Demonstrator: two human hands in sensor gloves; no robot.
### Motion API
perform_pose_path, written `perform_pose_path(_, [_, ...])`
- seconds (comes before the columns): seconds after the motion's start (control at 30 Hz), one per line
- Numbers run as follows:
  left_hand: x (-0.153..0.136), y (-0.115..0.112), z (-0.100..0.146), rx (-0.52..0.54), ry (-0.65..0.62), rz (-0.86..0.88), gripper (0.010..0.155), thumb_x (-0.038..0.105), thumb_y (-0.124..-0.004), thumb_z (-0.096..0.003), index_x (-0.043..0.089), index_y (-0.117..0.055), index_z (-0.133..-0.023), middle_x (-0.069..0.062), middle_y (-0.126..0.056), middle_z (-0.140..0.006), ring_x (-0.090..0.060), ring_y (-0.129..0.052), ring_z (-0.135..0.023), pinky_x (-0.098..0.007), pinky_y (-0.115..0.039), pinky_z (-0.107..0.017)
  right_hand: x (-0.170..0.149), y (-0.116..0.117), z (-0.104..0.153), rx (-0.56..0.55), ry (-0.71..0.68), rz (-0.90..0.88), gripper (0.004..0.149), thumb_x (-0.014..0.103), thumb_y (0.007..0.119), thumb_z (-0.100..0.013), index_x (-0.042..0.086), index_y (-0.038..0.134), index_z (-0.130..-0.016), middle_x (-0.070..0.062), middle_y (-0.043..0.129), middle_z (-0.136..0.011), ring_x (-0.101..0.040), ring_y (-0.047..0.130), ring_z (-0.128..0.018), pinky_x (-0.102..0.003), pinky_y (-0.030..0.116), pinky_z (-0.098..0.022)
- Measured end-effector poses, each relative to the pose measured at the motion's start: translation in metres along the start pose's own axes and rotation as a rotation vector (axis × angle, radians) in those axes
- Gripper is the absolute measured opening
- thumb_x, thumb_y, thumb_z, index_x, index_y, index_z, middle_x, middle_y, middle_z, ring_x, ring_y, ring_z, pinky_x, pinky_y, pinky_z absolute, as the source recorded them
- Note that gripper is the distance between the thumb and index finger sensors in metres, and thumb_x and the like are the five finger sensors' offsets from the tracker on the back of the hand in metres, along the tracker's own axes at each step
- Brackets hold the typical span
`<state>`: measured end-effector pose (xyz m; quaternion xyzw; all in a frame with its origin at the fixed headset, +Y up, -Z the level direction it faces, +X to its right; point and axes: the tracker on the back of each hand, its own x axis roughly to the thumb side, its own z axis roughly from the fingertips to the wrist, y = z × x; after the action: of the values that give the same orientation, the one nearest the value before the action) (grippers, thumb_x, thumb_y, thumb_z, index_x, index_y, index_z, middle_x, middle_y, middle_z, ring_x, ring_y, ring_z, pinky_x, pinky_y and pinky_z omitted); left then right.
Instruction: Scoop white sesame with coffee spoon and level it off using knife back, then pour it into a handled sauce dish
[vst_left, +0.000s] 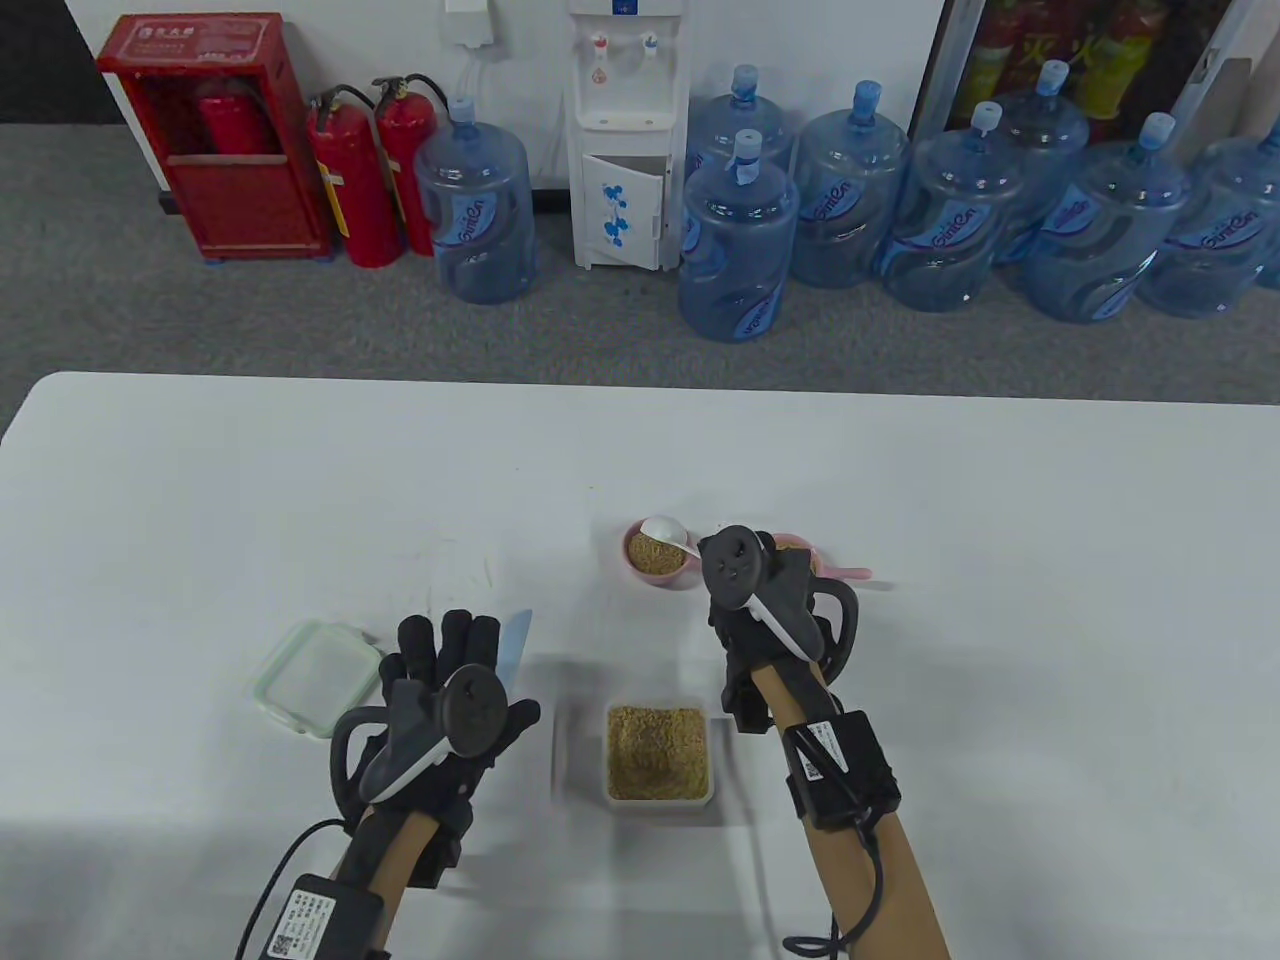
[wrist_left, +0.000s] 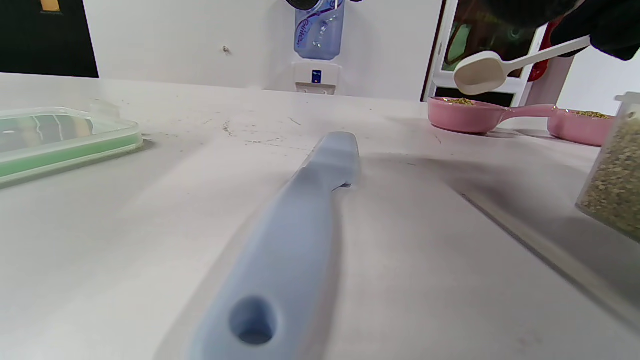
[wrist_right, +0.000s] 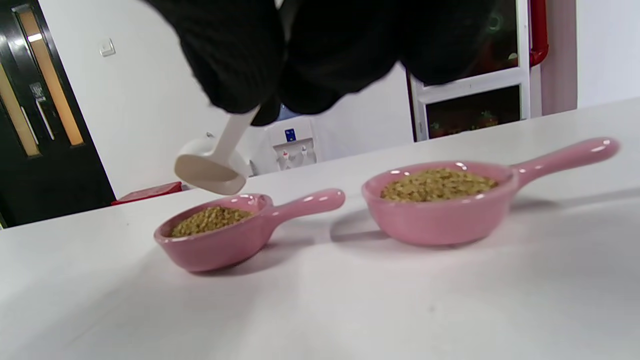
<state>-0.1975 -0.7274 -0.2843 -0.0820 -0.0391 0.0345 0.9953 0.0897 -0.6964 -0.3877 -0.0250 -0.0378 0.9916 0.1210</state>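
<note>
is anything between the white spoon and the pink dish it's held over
Nothing visible. The white plastic coffee spoon, held by the right hand, hangs tipped just above the left pink handled sauce dish, with only open air between its bowl and the sesame. The second pink dish sits off to the side.

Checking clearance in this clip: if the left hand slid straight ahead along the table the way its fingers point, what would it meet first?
Probably only the knife lying under and ahead of the left hand. Past its tip the table looks bare along that line; the lid sits to its left, the sauce dishes off to the right. Depth is uncertain.
</note>
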Motion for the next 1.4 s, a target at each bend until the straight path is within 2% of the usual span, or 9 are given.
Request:
perform_pose_path(0.17, [0.0,0.001,0.0,-0.004,-0.001,-0.011,0.089,0.066,-0.061,-0.0503,0.025,-0.026,-0.12,-0.009,-0.023,-0.128,-0.052,-0.018,-0.113,-0.065,-0.035,-0.082,-0.004,-0.008,0.004,-0.036,-0.011,-0.061,0.043,0.03,0.078,-0.058,0.026,0.082,-0.1,-0.008,0.083,-0.092,-0.015,0.089,-0.053,-0.05,0.075,-0.062])
perform_pose_path(0.33, [0.001,0.0,0.0,-0.005,-0.007,-0.009,0.089,0.066,-0.061,-0.0503,0.024,-0.025,-0.121,-0.01,-0.022,-0.128,-0.052,-0.018,-0.113,-0.065,-0.035,-0.082,-0.022,-0.028,0.015,-0.031,-0.063,-0.203,0.043,0.028,0.077,-0.057,0.017,0.084,-0.099,-0.012,0.09,-0.08,-0.014,0.091,-0.046,-0.049,0.078,-0.057])
perform_pose_path(0.5, [0.003,-0.001,0.001,-0.011,-0.014,-0.009,0.089,0.066,-0.061,-0.0502,0.025,-0.026,-0.12,-0.01,-0.022,-0.128,-0.053,-0.018,-0.113,-0.065,-0.035,-0.082,-0.054,-0.056,0.036,0.058,-0.076,-0.251,0.048,0.03,0.073,-0.061,0.006,0.078,-0.102,-0.013,0.092,-0.065,-0.006,0.084,-0.026,-0.039,0.085,-0.037])
perform_pose_path(0.6, [0.003,-0.002,0.001,-0.017,-0.017,-0.01,0.09,0.066,-0.062,-0.0499,0.024,-0.026,-0.12,-0.011,-0.022,-0.127,-0.053,-0.017,-0.113,-0.065,-0.035,-0.082,-0.079,-0.071,0.057,0.027,-0.045,-0.241,0.05,0.035,0.074,-0.061,0.01,0.076,-0.104,-0.009,0.092,-0.061,-0.004,0.083,-0.022,-0.037,0.086,-0.033])
perform_pose_path(0.7, [0.003,-0.002,0.002,-0.016,-0.02,-0.005,0.09,0.066,-0.062,-0.0498,0.024,-0.026,-0.12,-0.011,-0.022,-0.127,-0.053,-0.018,-0.113,-0.065,-0.035,-0.081,-0.104,-0.077,0.077,0.071,0.0,-0.295,0.051,0.036,0.078,-0.061,0.014,0.075,-0.107,-0.009,0.092,-0.061,-0.006,0.083,-0.022,-0.038,0.085,-0.033])
perform_pose_path(0.8, [0.003,-0.002,0.002,-0.014,-0.018,-0.001,0.09,0.066,-0.062,-0.0499,0.024,-0.026,-0.12,-0.011,-0.022,-0.127,-0.053,-0.018,-0.113,-0.065,-0.035,-0.082,-0.126,-0.072,0.095,0.066,0.032,-0.28,0.049,0.036,0.081,-0.06,0.018,0.076,-0.106,-0.009,0.093,-0.06,-0.006,0.083,-0.022,-0.038,0.086,-0.033])
perform_pose_path(1.0, [0.002,-0.003,0.003,-0.016,-0.008,0.011,0.089,0.066,-0.062,-0.05,0.024,-0.026,-0.12,-0.011,-0.022,-0.127,-0.053,-0.018,-0.113,-0.065,-0.035,-0.081,-0.16,-0.037,0.108,0.117,0.13,-0.316,0.048,0.036,0.08,-0.06,0.018,0.078,-0.105,-0.009,0.093,-0.059,-0.005,0.084,-0.022,-0.038,0.086,-0.032])
perform_pose_path(1.17, [0.001,-0.003,0.003,-0.016,-0.002,0.015,0.089,0.066,-0.062,-0.0502,0.024,-0.026,-0.12,-0.012,-0.022,-0.127,-0.054,-0.018,-0.113,-0.065,-0.035,-0.082,-0.169,-0.013,0.109,0.062,0.14,-0.287,0.048,0.036,0.08,-0.06,0.017,0.078,-0.104,-0.009,0.093,-0.059,-0.005,0.084,-0.021,-0.038,0.086,-0.032])
perform_pose_path(1.4, [0.0,-0.003,0.003,-0.031,0.005,0.022,0.089,0.066,-0.061,-0.0503,0.024,-0.026,-0.12,-0.012,-0.021,-0.127,-0.054,-0.017,-0.112,-0.065,-0.035,-0.081,-0.161,0.002,0.109,0.053,0.118,-0.051,0.046,0.038,0.076,-0.061,0.018,0.079,-0.103,-0.01,0.093,-0.065,-0.008,0.089,-0.027,-0.041,0.085,-0.04])
